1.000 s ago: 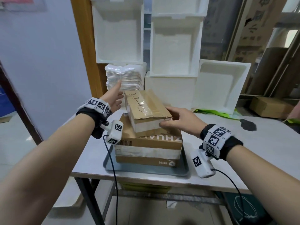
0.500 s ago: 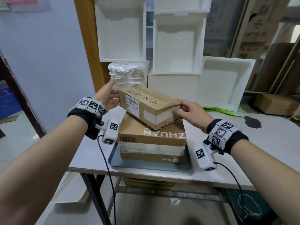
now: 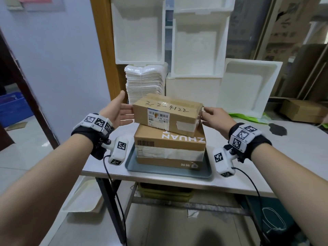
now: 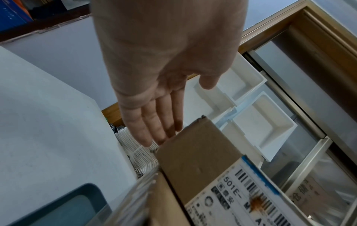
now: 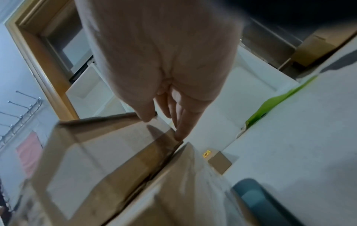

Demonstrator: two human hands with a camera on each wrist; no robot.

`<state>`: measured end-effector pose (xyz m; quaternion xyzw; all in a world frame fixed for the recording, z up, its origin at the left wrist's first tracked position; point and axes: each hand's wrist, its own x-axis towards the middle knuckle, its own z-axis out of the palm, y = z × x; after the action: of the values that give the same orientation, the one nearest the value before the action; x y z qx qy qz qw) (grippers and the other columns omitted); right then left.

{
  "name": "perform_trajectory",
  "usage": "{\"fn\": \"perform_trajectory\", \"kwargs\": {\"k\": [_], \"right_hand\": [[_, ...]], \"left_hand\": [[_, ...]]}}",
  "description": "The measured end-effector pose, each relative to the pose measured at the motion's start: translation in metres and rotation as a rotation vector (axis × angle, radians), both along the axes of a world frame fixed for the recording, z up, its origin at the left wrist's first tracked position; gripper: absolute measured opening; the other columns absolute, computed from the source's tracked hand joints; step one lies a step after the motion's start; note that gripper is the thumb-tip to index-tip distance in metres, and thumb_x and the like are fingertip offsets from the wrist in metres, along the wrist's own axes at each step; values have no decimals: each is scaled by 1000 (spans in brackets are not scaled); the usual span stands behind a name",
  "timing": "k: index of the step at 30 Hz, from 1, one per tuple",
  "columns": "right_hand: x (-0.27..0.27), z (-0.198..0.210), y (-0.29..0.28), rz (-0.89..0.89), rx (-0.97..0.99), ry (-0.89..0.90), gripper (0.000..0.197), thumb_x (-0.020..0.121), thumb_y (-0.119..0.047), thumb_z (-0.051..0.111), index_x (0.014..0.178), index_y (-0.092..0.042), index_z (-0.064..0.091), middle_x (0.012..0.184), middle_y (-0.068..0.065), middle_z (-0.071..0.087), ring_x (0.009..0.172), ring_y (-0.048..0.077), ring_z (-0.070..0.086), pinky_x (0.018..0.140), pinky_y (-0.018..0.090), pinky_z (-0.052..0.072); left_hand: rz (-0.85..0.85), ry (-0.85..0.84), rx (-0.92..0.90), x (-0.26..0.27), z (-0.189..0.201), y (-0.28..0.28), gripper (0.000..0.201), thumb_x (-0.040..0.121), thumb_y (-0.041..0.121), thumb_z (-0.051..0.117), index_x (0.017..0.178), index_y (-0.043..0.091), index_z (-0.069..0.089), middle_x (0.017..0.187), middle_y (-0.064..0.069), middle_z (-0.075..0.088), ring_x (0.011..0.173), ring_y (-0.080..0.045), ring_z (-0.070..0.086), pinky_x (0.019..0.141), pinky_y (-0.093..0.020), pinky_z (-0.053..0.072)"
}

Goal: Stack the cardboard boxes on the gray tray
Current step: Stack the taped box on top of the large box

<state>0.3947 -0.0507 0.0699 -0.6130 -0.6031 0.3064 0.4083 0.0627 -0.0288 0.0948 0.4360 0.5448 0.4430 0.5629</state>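
A gray tray (image 3: 131, 163) (image 4: 58, 206) (image 5: 257, 198) lies at the table's front edge. A large cardboard box (image 3: 168, 144) (image 5: 183, 191) printed "ZHUAN" stands in it. A smaller cardboard box (image 3: 166, 114) (image 4: 193, 152) (image 5: 96, 152), handwritten "3-3-4122", lies crosswise on the large one, slightly skewed. My left hand (image 3: 125, 106) (image 4: 173, 107) is at the small box's left end, its straight fingers touching the far corner. My right hand (image 3: 207, 114) (image 5: 181, 122) touches the right end with loosely extended fingers, its thumb at the top edge.
White foam boxes (image 3: 197, 50) and a stack of white foam trays (image 3: 144, 82) stand right behind the tray. A green bag (image 3: 248, 118) and a dark patch (image 3: 277, 128) lie on the table (image 3: 266, 157) to the right. Another cardboard box (image 3: 301, 110) sits far right.
The small box has turned from lengthwise to crosswise, label side toward me, and settled on the large box. Both hands shifted to its two ends.
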Motion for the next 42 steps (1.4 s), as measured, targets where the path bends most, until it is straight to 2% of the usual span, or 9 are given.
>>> {"fn": "perform_trajectory", "kwargs": {"k": [2,7,14,18,23,30,33,39,42], "right_hand": [[-3,-5,-1,-5,-27,122,40,101,-28,48,115,5,66,120,22,69,117,38,64,103,48,52],[-19,-1,-17,31,-84,355,56,103,-53,34,131,-13,62,127,2,69,120,18,62,108,36,46],[-28,6,-27,113,-90,328,63,103,-57,23,142,-17,52,135,-4,61,122,11,54,107,26,38],[-28,10,-32,120,-97,292,67,102,-59,20,145,-18,50,141,-3,58,120,11,53,97,20,39],[-30,16,-39,122,-100,271,69,102,-59,20,147,-15,47,144,-1,56,118,11,51,98,22,35],[-29,16,-46,80,-96,255,79,96,-68,27,152,-13,40,154,0,46,140,17,45,121,37,30],[-28,10,-44,66,-105,260,80,94,-69,29,153,-16,38,154,2,48,139,19,47,120,38,33],[-20,14,-37,44,-127,279,73,98,-65,28,134,-10,59,132,3,66,125,19,59,115,36,40],[-12,13,-27,2,-153,301,84,93,-72,28,143,-8,51,141,6,61,129,19,57,116,38,39]], "left_hand": [[4,-12,5,4,-3,-1,77,89,70,36,128,5,53,128,-11,59,118,-27,56,101,-41,45],[-102,-115,10,24,-8,-8,86,90,72,22,148,10,37,148,-8,45,136,-23,42,117,-37,28],[-192,-77,13,30,-5,-18,87,91,72,13,149,11,34,147,-8,46,137,-23,41,119,-36,23],[-215,-56,19,30,-5,-29,82,91,71,15,142,14,45,133,-5,59,126,-19,52,105,-30,36],[-209,-47,24,29,-3,-43,80,92,70,17,141,13,45,127,-4,62,118,-17,56,94,-27,42],[-241,-48,32,32,-5,-58,82,92,70,18,146,12,39,143,-8,52,132,-21,47,112,-32,32],[-234,-40,30,34,-5,-63,80,93,68,18,145,11,40,142,-8,53,130,-21,49,102,-29,36],[-204,-24,12,26,0,-50,83,92,71,17,135,7,48,128,-5,59,123,-18,49,110,-30,30],[-152,7,-4,15,6,-35,95,89,74,18,148,1,30,150,-10,42,142,-24,34,121,-37,17]]}}
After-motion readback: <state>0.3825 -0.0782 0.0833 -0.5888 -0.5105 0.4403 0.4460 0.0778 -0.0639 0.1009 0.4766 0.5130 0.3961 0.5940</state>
